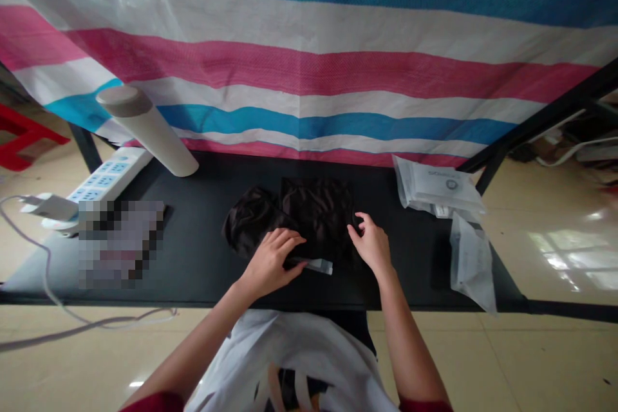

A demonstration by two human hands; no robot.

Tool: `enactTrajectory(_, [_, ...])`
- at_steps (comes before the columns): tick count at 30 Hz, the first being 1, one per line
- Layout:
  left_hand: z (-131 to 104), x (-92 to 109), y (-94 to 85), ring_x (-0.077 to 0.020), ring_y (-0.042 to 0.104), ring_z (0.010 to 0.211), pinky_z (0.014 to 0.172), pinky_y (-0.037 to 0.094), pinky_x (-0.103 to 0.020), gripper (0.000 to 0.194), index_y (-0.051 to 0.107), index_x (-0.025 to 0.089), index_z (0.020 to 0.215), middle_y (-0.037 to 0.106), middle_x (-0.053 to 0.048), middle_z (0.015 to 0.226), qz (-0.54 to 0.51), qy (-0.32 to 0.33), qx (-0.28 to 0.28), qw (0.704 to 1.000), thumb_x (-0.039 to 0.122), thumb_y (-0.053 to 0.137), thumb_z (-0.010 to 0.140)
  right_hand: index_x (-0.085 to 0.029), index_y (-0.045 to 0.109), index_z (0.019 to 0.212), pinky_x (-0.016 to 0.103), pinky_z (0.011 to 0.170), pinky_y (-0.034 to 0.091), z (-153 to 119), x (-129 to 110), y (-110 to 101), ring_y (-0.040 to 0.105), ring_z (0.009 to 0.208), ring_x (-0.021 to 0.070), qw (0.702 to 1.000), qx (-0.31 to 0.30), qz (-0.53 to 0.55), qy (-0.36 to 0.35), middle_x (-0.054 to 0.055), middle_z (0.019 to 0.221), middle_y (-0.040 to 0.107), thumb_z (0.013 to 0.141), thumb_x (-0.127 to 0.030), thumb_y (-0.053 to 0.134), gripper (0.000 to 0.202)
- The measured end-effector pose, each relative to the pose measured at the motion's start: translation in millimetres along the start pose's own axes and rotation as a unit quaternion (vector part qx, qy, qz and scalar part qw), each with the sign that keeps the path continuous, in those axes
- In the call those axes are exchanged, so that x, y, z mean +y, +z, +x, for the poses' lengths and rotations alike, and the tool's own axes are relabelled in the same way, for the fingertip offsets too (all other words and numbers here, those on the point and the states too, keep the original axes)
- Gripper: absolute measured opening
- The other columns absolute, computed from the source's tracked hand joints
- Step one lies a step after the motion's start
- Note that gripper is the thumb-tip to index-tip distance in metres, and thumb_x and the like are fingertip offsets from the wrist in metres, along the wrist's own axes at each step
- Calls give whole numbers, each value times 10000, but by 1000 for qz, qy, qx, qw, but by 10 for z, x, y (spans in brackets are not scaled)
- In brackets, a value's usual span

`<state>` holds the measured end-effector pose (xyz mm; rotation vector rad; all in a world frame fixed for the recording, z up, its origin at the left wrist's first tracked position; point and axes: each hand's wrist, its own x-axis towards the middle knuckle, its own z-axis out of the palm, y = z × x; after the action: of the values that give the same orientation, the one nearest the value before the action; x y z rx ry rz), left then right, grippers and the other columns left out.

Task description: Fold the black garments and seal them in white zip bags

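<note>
A shiny dark brown cloth piece (pixel 316 209) lies spread on the black table, its surface wrinkled. To its left, touching it, is a bunched, rounded part of dark cloth (pixel 251 215); I cannot tell whether the two are one item. My left hand (pixel 273 261) rests over the lower edge of the bunched cloth, thumb and fingers apart. By its thumb lies a small pale, translucent strip (pixel 319 265), partly hidden by the hand. At the right edge of the spread cloth, my right hand (pixel 371 244) has curved fingers with a gap between thumb and forefinger.
Plastic-wrapped packets (pixel 439 190) and another clear bag (pixel 470 264) lie at the table's right side. On the left stand a tall white bottle (pixel 154 132), a power strip (pixel 109 177) with a plugged charger (pixel 53 206), and a blurred-out object (pixel 120 241). A striped sheet (pixel 299 71) hangs behind.
</note>
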<state>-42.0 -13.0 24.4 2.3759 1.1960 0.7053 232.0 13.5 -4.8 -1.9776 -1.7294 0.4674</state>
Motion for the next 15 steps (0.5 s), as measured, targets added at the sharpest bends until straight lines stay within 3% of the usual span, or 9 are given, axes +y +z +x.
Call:
enactTrajectory(4, [93,185,174,-285,532,1155,959,427,-451,420,543,248,1252,613,-91,1233,24,28,-39,999,266,624,841,-194,600,1188,302,592,455,53,31,-46,612,615,198,977,-76,199,10,26,716,666,882,-445,470,416])
enactTrajectory(10, [255,442,409,-331,510,1170,956,419,-482,713,463,225,1349,572,-119,1287,27,28,-35,999,403,751,721,-242,472,1254,279,591,503,-28,-110,-85,652,689,183,873,-167,452,75,24,867,685,807,-354,505,462])
enactTrajectory(12, [295,474,460,-307,551,1098,906,439,-468,529,524,220,1275,614,-113,1200,17,10,-13,1000,393,681,800,-244,445,1226,270,596,498,-54,-159,-67,653,708,179,866,-160,468,68,33,913,692,772,-314,516,466])
enactTrajectory(14, [333,457,462,-255,591,981,840,456,-423,220,606,222,1101,658,-87,1036,-6,-16,18,1000,301,534,909,-242,442,1171,264,594,485,-65,-168,-25,643,705,177,882,-120,450,66,33,901,691,746,-305,538,441])
enactTrajectory(15, [350,435,444,-233,598,926,814,459,-402,176,620,220,1016,662,-76,961,-21,-28,34,999,254,466,938,-238,448,1127,264,594,480,-68,-156,3,637,702,177,892,-94,437,69,30,878,687,739,-315,554,410])
